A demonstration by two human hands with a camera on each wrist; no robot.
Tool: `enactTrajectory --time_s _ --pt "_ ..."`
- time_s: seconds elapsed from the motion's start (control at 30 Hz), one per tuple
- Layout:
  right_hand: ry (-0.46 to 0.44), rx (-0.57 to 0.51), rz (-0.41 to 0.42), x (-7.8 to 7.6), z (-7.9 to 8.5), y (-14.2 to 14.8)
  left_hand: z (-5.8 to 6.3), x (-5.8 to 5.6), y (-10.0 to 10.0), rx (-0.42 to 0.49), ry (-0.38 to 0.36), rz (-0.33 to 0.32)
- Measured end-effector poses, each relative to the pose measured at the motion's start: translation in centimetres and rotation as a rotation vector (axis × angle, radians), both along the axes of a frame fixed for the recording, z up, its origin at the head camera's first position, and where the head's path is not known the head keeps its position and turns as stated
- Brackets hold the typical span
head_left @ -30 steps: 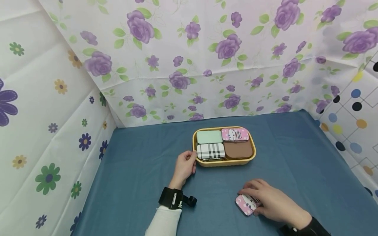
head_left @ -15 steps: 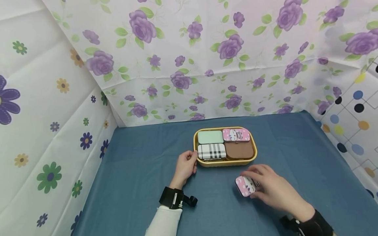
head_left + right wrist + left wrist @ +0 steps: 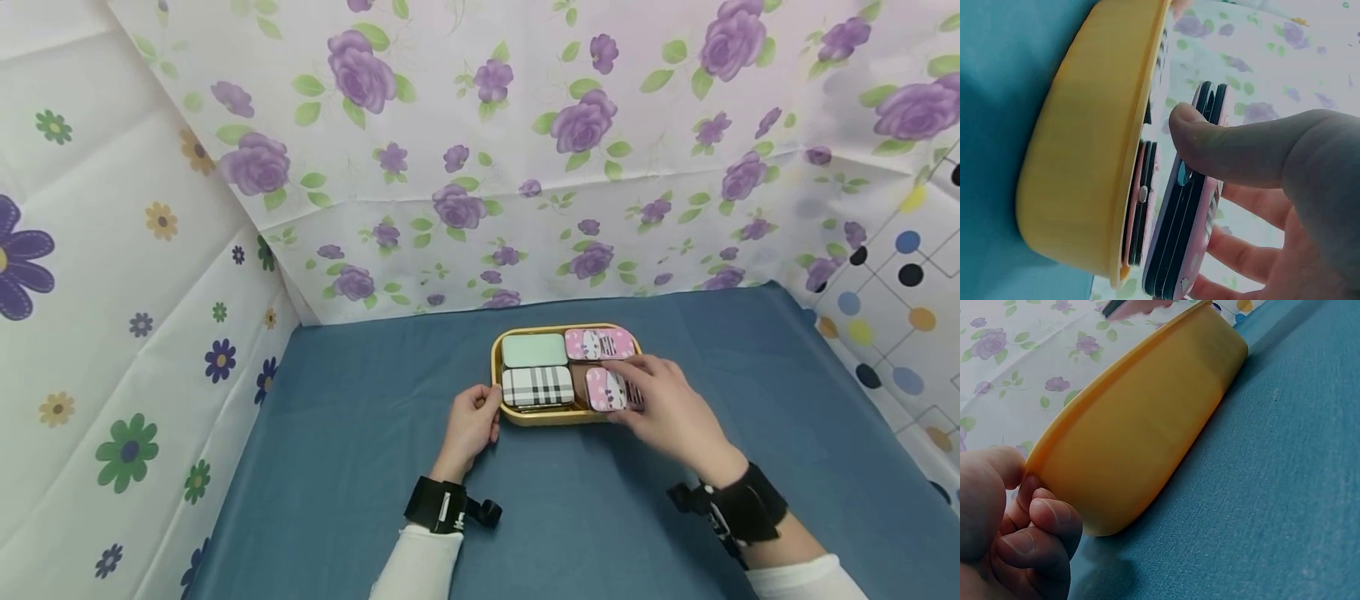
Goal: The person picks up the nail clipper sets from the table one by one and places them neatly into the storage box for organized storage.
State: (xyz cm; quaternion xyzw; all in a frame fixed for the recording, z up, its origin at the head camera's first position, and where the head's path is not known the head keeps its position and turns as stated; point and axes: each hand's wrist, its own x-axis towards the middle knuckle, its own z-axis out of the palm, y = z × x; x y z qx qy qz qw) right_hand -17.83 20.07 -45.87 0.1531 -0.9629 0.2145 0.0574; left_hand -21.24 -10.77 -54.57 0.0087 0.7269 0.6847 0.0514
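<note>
My left hand (image 3: 470, 423) pinches the left rim of a yellow plastic basket (image 3: 540, 418), thumb over the edge and the other fingers curled below in the left wrist view. In my right hand (image 3: 675, 408) is a small pink hinged case (image 3: 604, 390) with a cartoon cat, gripped by its edges between thumb and fingers. The right wrist view shows this case (image 3: 1175, 231) side on, with dark edges and a small clasp, raised above the basket's rim. It overlaps the brown case (image 3: 579, 385) at front right in the head view.
Inside the basket lie a mint green case (image 3: 533, 350), a black-and-white plaid case (image 3: 537, 387) and another pink cat case (image 3: 598, 342). The basket stands on a blue cloth (image 3: 360, 467). Flowered sheets (image 3: 420, 167) hang behind and at the left.
My right hand has carried the pink hinged case up from the cloth at front right to over the basket's front right corner. My left hand keeps its pinch on the rim.
</note>
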Motion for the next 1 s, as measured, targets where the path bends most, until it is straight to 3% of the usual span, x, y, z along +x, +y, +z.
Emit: enactTrajectory --time_s 0.27,0.73,1.0 --pt "-0.067 0.053 -0.018 -2.1 -0.1 -0.9 -0.3 0.1 0.1 -0.002 -0.005 0.000" --pt "-0.035 -0.010 0.034 -2.5 -1.3 -0.1 0.1 0.1 0.5 -0.011 -0.001 -0.006" --pt "-0.013 -0.046 0.024 -3.3 -1.8 0.2 -0.1 -0.5 0.6 0.006 0.020 0.003"
